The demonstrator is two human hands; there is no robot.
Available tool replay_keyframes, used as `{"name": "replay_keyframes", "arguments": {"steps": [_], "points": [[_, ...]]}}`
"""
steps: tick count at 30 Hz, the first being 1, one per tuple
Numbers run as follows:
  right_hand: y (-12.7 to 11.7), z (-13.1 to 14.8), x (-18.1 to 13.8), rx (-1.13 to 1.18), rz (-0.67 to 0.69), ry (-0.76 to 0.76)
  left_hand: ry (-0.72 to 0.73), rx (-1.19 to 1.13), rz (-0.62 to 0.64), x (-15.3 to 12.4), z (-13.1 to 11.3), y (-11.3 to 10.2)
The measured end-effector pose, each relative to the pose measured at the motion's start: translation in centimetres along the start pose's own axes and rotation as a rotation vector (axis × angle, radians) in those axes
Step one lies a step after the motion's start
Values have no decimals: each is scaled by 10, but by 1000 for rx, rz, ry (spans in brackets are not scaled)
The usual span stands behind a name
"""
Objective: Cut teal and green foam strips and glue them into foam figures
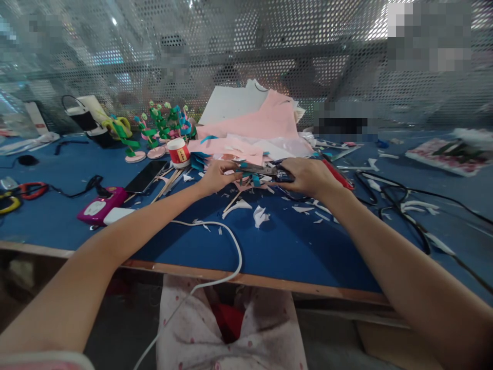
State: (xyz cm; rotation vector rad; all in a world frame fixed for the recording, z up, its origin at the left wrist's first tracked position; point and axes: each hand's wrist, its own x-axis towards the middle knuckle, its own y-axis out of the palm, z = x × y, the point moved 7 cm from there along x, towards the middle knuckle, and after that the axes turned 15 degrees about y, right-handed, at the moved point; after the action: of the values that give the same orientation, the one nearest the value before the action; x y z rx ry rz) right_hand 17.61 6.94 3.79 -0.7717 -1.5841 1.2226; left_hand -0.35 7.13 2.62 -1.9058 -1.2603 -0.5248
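One pair of scissors (265, 170) is at the centre of the dial, just above the blue bench (296, 252), with the person's lap at six o'clock; the right hand (308, 176), at three o'clock, has its fingers wrapped about the dark handles; the left hand (219, 177), at nine o'clock, has its fingers pinched on teal paper (256, 180) beside the blades; whether the blades are parted I cannot tell.

Beyond, at twelve, lie pink paper (250, 125) and one large white sheet (227, 105), overlapping too much to count the layers; at ten stand several paper plants (158, 123), too crowded to count, with two pink discs plain at the front; nearer, also toward ten, stands one red-and-white cup (178, 153).

At nine lies one phone (146, 177); farther out at nine are two handle loops, one red (34, 190) and one yellow (10, 204); between eight and nine sits one purple device (102, 206), touching one white adapter (120, 215); one white cable (239, 246) curves through seven o'clock over the bench edge; one crumpled white scrap (261, 217) lies at six; black cable (404, 191) tangles at three, and one flower-patterned block (449, 155) lies beyond it.
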Motion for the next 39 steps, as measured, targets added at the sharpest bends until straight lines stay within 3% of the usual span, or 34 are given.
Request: {"name": "replay_keyframes", "arguments": {"steps": [13, 17, 22, 26, 29, 32, 33, 36, 39], "points": [[-6, -1, -2, -66, -10, 38, 4, -16, -12, 2, -2, -1], [-6, -7, 1, -64, -47, 197, -36, 8, -31, 2, -3, -2], [-6, -14, -2, -57, -55, 490, -120, -261, 39, -1, -2, 18], [-5, -10, -7, 34, -47, 526, -206, -428, 119, -7, -3, 36], [-19, -5, -9, 108, -199, 498, -245, -439, 139, -11, -4, 43], [-32, 5, -12, 355, -335, 377, -291, -383, 167, -14, -7, 45], [-30, 10, -11, 487, -283, 321, -306, -364, 183, -14, -8, 45], [-11, 33, -8, 827, 64, 147, -335, -344, 232, -15, -12, 45], [2, 49, -10, 960, 276, 55, -332, -332, 249, -14, -16, 44]]}}
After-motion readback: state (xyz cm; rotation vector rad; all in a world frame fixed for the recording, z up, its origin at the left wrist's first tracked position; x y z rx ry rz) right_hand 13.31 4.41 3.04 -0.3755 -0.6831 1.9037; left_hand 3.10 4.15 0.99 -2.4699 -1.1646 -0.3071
